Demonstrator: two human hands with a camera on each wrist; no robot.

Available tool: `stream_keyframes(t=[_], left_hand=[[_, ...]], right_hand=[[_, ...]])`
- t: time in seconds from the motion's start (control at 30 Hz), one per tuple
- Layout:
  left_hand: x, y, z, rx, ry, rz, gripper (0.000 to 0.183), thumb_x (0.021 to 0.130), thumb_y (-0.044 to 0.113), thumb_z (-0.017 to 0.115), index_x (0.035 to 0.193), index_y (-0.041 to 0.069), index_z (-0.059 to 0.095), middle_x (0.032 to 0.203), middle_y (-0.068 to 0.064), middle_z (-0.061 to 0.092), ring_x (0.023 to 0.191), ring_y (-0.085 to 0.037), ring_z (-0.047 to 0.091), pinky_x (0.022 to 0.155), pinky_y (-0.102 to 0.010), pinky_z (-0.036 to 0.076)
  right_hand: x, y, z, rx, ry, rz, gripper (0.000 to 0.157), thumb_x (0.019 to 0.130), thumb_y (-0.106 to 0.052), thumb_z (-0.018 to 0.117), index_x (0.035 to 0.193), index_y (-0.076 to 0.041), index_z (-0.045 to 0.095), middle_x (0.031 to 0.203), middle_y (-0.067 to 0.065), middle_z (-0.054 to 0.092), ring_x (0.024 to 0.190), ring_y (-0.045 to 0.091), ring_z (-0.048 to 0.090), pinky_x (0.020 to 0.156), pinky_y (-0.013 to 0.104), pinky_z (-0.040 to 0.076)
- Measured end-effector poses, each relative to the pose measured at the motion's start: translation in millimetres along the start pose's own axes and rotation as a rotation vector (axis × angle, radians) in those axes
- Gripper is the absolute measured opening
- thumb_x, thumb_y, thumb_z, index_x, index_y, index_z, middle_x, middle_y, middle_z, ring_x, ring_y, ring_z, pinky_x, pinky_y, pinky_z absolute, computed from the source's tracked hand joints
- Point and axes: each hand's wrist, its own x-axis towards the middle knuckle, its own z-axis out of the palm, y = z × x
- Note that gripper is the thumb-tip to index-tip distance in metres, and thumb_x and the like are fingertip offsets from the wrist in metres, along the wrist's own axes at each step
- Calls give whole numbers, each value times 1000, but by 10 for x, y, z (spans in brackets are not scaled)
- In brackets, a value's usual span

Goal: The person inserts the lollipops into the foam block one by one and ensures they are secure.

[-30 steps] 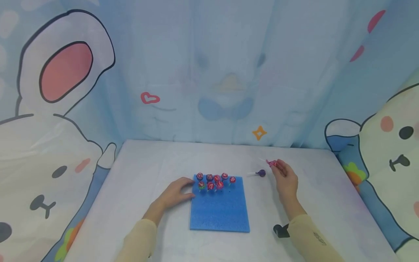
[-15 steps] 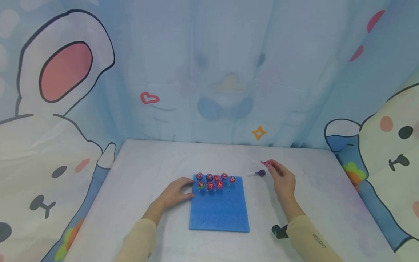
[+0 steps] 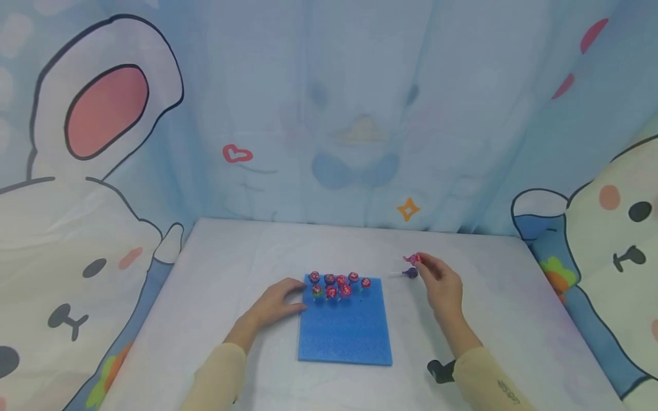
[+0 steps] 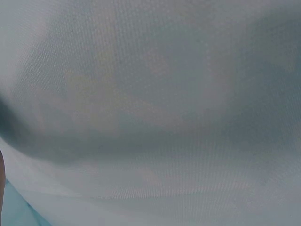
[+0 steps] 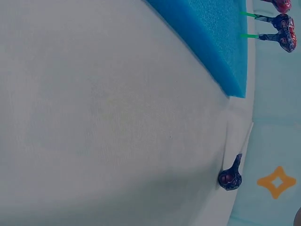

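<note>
My right hand pinches a pink-wrapped lollipop by its head between thumb and fingertips, above the table. Just below it on the cloth lies a purple lollipop, its white stick pointing left; the right wrist view also has this purple lollipop. My left hand touches the left edge of a blue foam board, fingers and thumb apart. Several lollipops stand upright in two rows along the board's far part. Only a sliver of skin enters the left wrist view.
A black object lies by the right sleeve, partly hidden; its kind is unclear. White cloth covers the table. Behind its far edge hangs a blue curtain with cartoon prints.
My right hand has moved left with the pink lollipop, which now hangs nearly over the purple one. The left hand and the board have stayed where they were.
</note>
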Motion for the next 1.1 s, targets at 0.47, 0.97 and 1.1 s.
stream_keyframes(t=[0.47,0.97,1.1], left_hand=[[-1,28,-10,-3,-3,-11,51,89,31,73,131,5,58,131,-8,60,127,-26,51,110,-43,39],[-10,23,9,-18,-5,-24,52,89,32,72,132,7,57,132,-7,59,128,-26,50,111,-44,39],[-3,18,6,-8,-12,-36,52,89,33,72,133,8,57,133,-7,58,129,-25,50,112,-44,38]], right_hand=[[-223,-106,55,6,-84,-127,45,94,-44,62,129,-15,65,128,-1,65,118,15,60,89,10,48],[-433,-217,98,-4,-178,-192,42,95,-40,62,127,-13,65,124,4,66,114,19,63,85,10,48],[-469,-234,142,-15,-211,-211,38,95,-35,63,126,-12,66,122,6,67,112,22,64,85,12,50]])
